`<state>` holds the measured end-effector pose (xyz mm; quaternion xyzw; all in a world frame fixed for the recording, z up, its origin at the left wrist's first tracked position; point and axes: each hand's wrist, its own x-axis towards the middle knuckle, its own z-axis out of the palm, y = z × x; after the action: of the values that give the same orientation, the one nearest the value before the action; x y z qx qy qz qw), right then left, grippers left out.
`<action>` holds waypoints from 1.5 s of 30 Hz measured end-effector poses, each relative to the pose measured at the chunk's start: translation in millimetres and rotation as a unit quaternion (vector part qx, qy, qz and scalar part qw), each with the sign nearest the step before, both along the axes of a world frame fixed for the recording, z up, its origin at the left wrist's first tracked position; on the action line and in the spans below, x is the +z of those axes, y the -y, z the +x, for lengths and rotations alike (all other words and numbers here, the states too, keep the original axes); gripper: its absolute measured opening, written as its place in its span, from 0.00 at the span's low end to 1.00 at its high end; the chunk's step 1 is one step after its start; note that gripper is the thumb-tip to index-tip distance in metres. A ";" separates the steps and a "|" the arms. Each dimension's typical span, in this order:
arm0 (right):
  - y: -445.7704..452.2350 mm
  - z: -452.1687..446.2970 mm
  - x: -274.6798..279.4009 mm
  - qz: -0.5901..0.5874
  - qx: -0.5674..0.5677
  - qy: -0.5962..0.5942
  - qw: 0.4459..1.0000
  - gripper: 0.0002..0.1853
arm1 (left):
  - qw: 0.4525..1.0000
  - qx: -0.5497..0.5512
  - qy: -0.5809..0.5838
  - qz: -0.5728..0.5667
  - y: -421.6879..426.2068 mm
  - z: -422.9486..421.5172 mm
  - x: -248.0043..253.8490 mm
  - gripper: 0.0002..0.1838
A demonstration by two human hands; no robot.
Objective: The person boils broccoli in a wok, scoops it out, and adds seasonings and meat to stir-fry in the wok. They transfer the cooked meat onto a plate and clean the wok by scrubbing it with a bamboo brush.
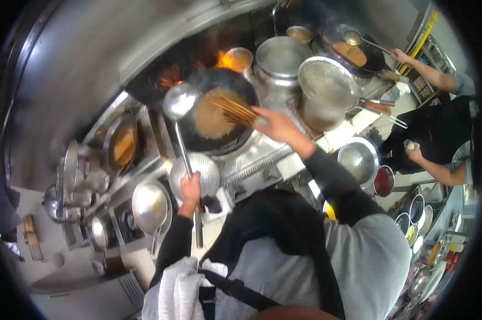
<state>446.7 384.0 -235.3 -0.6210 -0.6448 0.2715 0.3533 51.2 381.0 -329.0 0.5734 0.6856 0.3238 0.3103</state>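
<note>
My right hand [277, 126] is closed round the base of a bamboo wok brush [237, 111]. The bristles reach into a large dark wok [231, 143] that holds brownish liquid [210, 114]. My left hand [190, 188] grips the long handle of a steel ladle [180, 101], whose bowl hangs over the wok's left rim. Below the ladle handle, close to my left hand, lies a round perforated strainer [205, 173]. Flames [227, 60] show behind the wok.
Right of the wok stand a steel pot [283, 56] and a large sieve [329, 80]. A second wok [119, 143] with oily liquid is on the left. At the right a co-worker's hand [402, 57] holds a ladle over another wok. A steel bowl [358, 160] sits near my right arm.
</note>
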 end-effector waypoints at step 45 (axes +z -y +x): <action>-138.8 -129.9 -53.1 -0.010 0.281 0.316 0.906 0.21 | 0.993 0.073 -0.083 -0.037 136.5 -45.7 -82.9 0.28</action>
<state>316.8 522.8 -288.4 -0.4706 -0.8678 0.1560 0.0335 5.5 244.5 -411.9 0.5350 0.7606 0.2707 0.2489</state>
